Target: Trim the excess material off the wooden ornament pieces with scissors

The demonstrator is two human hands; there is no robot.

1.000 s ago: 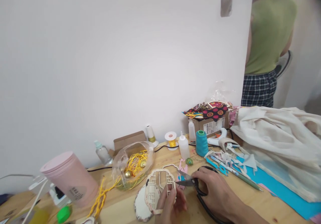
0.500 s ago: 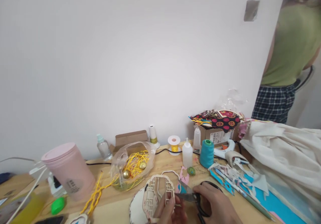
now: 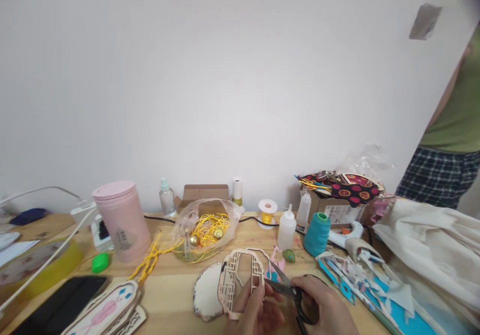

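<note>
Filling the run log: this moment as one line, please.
left hand: holds latticed frame; right hand: holds scissors, blades open near frame; teal spool: upright

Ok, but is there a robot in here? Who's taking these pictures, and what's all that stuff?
No robot, just a person's two bare hands. Every picture comes from one camera worn on that person's head, looking forward and down, so you see about what they see.

The left hand holds a pale frame with cut-out patterns. The right hand holds black scissors, blades open beside the frame.

On the wooden table are a pink jar, a phone, a clear bag with yellow strings and gold balls in it, and blue-green thread. Someone else in a green top is at the right edge.
</note>
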